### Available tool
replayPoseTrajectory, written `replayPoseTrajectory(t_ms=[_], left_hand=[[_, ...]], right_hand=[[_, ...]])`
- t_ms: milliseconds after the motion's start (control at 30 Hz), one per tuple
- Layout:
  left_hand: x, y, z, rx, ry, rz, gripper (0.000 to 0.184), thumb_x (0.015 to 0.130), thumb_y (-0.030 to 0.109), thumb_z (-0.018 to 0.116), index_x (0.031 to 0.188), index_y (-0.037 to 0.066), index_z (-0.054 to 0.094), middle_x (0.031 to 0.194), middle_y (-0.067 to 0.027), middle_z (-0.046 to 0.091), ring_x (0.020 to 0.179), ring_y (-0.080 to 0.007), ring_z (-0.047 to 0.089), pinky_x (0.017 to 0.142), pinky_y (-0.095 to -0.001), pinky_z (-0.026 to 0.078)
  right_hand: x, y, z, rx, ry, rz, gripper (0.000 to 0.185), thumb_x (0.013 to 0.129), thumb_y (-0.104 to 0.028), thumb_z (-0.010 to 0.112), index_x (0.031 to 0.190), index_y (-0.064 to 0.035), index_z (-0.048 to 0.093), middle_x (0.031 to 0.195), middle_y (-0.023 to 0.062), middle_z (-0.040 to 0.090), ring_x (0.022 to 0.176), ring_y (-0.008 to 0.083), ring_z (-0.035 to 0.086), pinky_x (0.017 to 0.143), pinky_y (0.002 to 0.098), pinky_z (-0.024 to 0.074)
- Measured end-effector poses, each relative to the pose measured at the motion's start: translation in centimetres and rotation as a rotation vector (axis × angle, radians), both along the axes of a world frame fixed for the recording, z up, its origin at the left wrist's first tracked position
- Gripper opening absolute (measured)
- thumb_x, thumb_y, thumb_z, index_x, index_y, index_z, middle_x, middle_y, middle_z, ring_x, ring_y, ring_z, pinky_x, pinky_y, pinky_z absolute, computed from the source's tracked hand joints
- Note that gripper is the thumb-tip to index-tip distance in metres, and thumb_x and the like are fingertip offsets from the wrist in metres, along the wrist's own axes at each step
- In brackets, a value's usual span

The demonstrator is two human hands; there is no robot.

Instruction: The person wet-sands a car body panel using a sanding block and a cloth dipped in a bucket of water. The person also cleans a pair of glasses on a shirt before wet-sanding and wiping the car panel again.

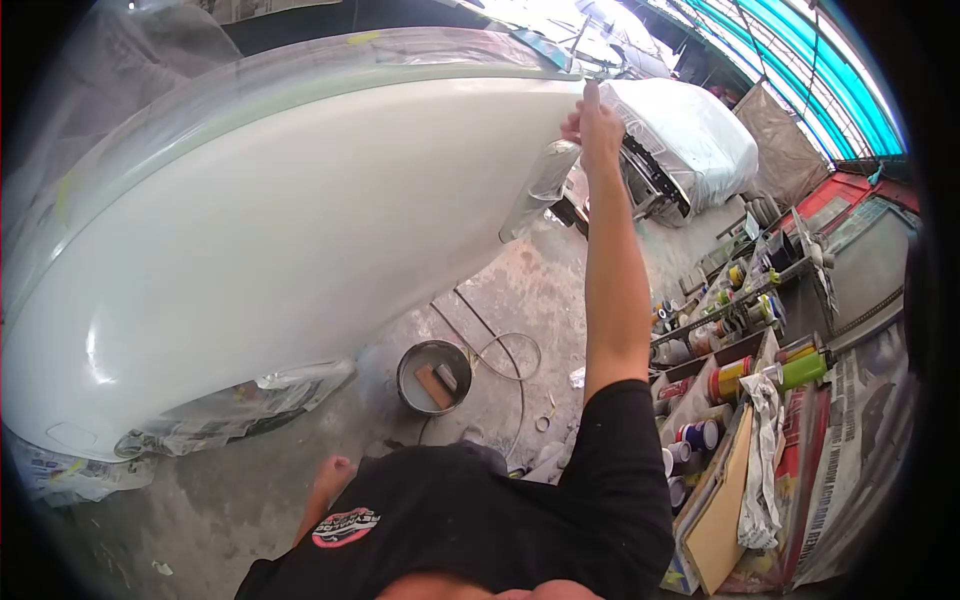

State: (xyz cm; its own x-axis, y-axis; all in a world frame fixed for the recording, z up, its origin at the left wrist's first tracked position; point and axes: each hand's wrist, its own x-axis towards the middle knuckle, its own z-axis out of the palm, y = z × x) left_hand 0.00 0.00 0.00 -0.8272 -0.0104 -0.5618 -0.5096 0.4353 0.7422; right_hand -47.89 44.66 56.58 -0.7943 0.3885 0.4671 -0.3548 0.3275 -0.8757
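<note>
white car body (300, 220): 10 o'clock. right hand (600, 128): 1 o'clock, at the body's far end, fingers partly curled. left hand (335, 472): 7 o'clock, fingers loosely bent. whether either grips anything, we cannot tell. bucket (412, 362) with blocks (435, 388): 7 o'clock. paint cans (731, 381): 4 o'clock.

In the upper right of the frame, a car (690, 135) stands wrapped in a pale sheet. Behind it hangs a brown tarp (782, 130), beneath blue-green roof sheets (835, 75). Down the right side, a rack (768, 290) is crowded with cans. Below it are a yellow can (730, 382) and a green can (803, 371). At the lower right, crumpled paper (762, 470) hangs beside a tan board (724, 510), with a printed sheet (848, 440) further right. A hose (522, 388) loops over the grey, stained floor (550, 290) at centre.
</note>
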Motion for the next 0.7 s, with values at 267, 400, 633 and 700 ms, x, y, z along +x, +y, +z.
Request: replayPoseTrajectory(t_ms=[267, 400, 633, 700], left_hand=[[-0.1, 8.3, 0.5, -0.219, 0.007, 0.122, 0.045, 0.078, 0.036, 0.080, 0.108, 0.004, 0.070, 0.102, -0.0149, 0.074, 0.096, -0.0277, 0.071, 0.087, -0.0389, 0.054], [-2.5, 17.0, 4.2, -0.224, 0.009, 0.132, 0.047, 0.080, 0.037, 0.079, 0.113, 0.004, 0.069, 0.105, -0.0150, 0.074, 0.098, -0.0267, 0.071, 0.089, -0.0380, 0.055], [-4.4, 26.2, 3.9, -0.027, 0.159, 0.050, 0.053, 0.084, 0.039, 0.080, 0.120, 0.004, 0.064, 0.105, -0.0138, 0.072, 0.097, -0.0240, 0.070, 0.089, -0.0371, 0.055], [-5.6, 27.4, 8.1, 0.015, 0.105, 0.039, 0.048, 0.088, 0.036, 0.076, 0.120, 0.003, 0.063, 0.108, -0.0128, 0.070, 0.098, -0.0236, 0.069, 0.089, -0.0364, 0.055]], right_hand=[[-6.7, 0.4, 5.6, 0.232, -0.267, -0.078, 0.074, 0.085, -0.060, 0.069, 0.093, 0.0135, 0.067, 0.078, 0.0163, 0.068, 0.058, 0.0253, 0.070, 0.043, 0.0310, 0.0543], [-9.5, 2.0, 5.6, 0.250, -0.304, 0.124, 0.052, 0.083, -0.038, 0.077, 0.093, 0.0124, 0.067, 0.090, 0.0175, 0.069, 0.062, 0.0247, 0.071, 0.046, 0.0322, 0.0564], [-4.6, 11.5, 1.1, -0.463, 0.258, 0.651, 0.040, 0.092, -0.013, 0.063, 0.129, -0.0027, 0.051, 0.114, 0.0089, 0.056, 0.103, 0.0205, 0.058, 0.081, 0.0392, 0.0616], [-2.4, 17.5, -3.8, -0.531, 0.227, 0.591, 0.028, 0.092, -0.002, 0.057, 0.117, 0.0112, 0.057, 0.115, 0.0171, 0.063, 0.103, 0.0286, 0.066, 0.091, 0.0518, 0.0610]])
